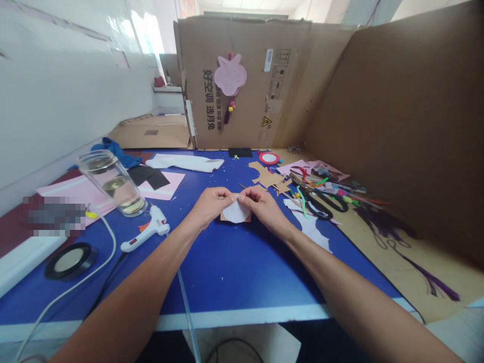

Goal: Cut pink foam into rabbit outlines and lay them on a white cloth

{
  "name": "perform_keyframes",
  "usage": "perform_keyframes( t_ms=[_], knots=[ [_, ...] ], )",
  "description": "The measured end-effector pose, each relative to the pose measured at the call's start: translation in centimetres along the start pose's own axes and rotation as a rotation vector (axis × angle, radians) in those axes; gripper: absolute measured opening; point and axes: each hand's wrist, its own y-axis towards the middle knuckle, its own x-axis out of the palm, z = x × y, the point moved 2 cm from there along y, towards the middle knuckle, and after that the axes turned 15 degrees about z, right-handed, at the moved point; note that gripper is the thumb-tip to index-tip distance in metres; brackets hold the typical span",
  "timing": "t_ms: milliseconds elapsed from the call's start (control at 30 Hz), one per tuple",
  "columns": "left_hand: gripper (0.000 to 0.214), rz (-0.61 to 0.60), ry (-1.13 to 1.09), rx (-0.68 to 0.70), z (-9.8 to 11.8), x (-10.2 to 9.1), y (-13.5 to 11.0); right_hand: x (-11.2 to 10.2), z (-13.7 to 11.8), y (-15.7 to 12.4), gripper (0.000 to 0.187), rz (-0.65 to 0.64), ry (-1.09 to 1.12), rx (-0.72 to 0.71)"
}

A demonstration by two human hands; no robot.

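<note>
My left hand (215,204) and my right hand (262,205) meet above the middle of the blue tabletop. Between them is a white rounded paper piece (236,210) lying against a small brown cardboard piece (247,218). The thumbs and fingers of both hands pinch its top edge, close together. The fingertips behind the edge are partly hidden. To the left of my left hand lies a white glue gun (145,234). White paper scraps (310,227) and black-handled scissors (321,204) are to the right of my right hand.
At left stand a glass jar of liquid (121,189) and a black tape roll (70,260); a white cable (109,229) crosses there. Brown cutouts (264,175) lie behind the hands. Cardboard walls (287,91) enclose the back and right; a pink ornament (230,75) hangs there.
</note>
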Motion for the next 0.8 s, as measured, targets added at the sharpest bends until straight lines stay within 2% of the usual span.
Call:
perform_keyframes(
  t_ms=[233,467,800],
  knots=[
    [0.029,-0.043,0.007,0.018,-0.03,0.25,-0.23,0.06,0.09,0.02,0.029,-0.002,-0.069,-0.07],
    [0.024,-0.008,0.034,0.057,-0.32,0.15,0.03,0.07,0.13,0.06,0.029,-0.04,-0.05,-0.016],
    [0.021,-0.022,0.156,0.122,-0.45,0.36,-0.04,0.28,0.49,0.2,0.026,0.011,-0.083,-0.043]
  ],
)
